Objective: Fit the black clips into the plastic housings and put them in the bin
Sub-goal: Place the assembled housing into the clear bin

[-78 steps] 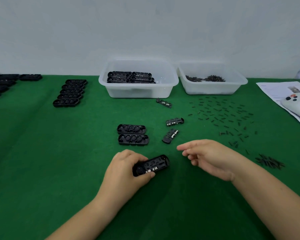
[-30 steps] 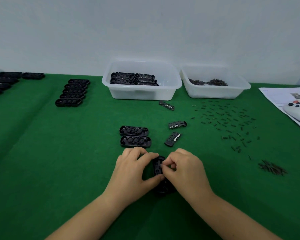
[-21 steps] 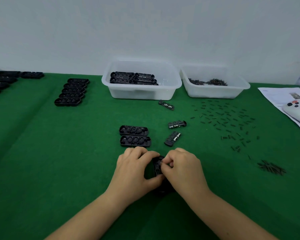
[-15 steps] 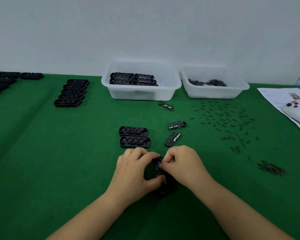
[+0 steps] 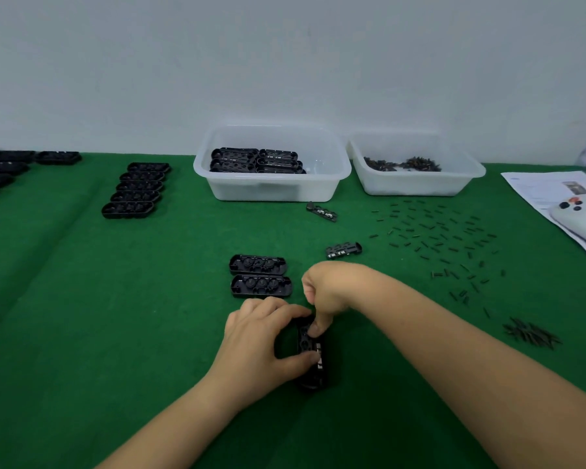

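While the head camera looks down on the green counter (image 5: 82, 316), the left hand (image 5: 261, 336) grips a black housing (image 5: 313, 363) that lies lengthwise on the cloth, with thumb on its near side and fingers curled over its far end. The right hand (image 5: 329, 289) is bent downward from above, and its fingertips (image 5: 315, 328) press or pinch at the far end of the same housing; I cannot tell if a clip is between them.

Just behind the hands, 2 open housings (image 5: 261, 275) lie side by side. To their right lie 2 loose clips (image 5: 343, 250), the farther one near the left bin (image 5: 271, 184). That bin holds 4 assembled pieces, at least. The right bin (image 5: 416, 181) holds small dark parts, and many small pins (image 5: 433, 238) are scattered in front of it. A row of 5 housings (image 5: 136, 191) stands far left. At the right edge a white controller (image 5: 579, 218) rests on paper (image 5: 535, 187).
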